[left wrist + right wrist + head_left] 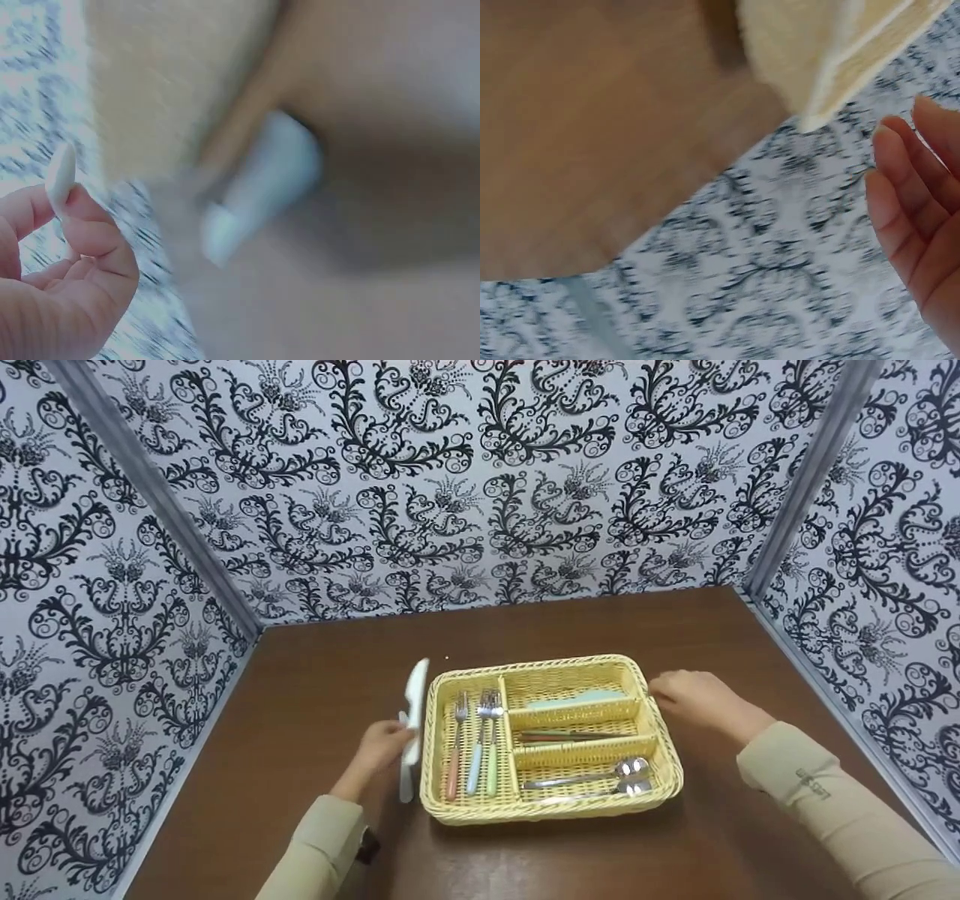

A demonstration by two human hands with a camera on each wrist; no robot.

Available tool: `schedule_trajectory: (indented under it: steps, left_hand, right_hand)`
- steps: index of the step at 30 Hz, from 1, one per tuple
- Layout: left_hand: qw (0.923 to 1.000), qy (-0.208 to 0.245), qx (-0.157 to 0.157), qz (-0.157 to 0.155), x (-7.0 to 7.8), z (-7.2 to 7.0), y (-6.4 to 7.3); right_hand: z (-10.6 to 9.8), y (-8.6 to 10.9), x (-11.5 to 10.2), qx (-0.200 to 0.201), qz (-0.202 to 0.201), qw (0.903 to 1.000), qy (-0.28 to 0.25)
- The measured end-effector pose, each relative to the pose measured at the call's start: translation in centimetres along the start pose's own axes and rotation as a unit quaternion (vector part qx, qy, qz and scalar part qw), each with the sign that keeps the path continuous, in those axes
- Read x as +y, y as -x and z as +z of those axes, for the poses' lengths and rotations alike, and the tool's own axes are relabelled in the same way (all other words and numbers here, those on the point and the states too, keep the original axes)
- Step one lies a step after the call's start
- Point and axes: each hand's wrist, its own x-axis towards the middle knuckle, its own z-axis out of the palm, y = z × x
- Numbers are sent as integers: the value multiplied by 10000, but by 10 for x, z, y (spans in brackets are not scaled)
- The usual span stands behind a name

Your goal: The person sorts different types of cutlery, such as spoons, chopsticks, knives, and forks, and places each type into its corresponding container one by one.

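Note:
My left hand (381, 748) pinches a white knife (415, 697) between thumb and fingers, blade upward, beside the left wall of a wicker basket (551, 811). In the left wrist view the pinched knife (61, 176) shows end-on. Under that hand, a second pale knife (406, 784) lies on the table. At the basket's right rim is my right hand (697, 701); the right wrist view shows its loosely bent fingers (889, 202) holding nothing, with the basket (787, 67) nearby. Whether they touch the rim, I cannot tell.
The basket's left compartment holds forks (475, 769) with coloured handles. Its right compartments hold pale green knives (581, 699), chopsticks (566, 736) and spoons (630, 767). Patterned walls (480, 510) enclose the brown table (330, 675) at the back and sides.

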Motion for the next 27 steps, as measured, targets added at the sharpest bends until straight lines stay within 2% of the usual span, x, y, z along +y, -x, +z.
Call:
schedule_trajectory:
  steps: [3, 6, 9, 12, 15, 18, 27]
  left_hand:
    - [9993, 40, -359, 138, 28, 18, 6]
    - [9951, 137, -943, 262, 51, 37, 14]
    - [9872, 266, -1515, 421, 69, 56, 23]
    - [9800, 280, -1891, 554, 82, 72, 31]
    - [9761, 330, -2074, 556, 91, 83, 37]
    - [9732, 306, -2209, 561, 97, 90, 41]
    - [9676, 254, -2426, 645, 102, 96, 46]
  right_hand:
    - [-2, -12, -18, 873, -699, 9937, 73]
    - [-5, -25, -41, 1614, -1560, 9744, 98]
    - [-8, -38, -65, 1941, -2158, 9569, 84]
    - [-11, -47, -88, 1988, -2481, 9480, 125]
    - [-13, -53, -104, 2008, -2761, 9393, 352]
    - [-11, -56, -112, 2038, -2917, 9323, 640]
    - [-3, -57, -118, 1813, -2911, 9347, 937]
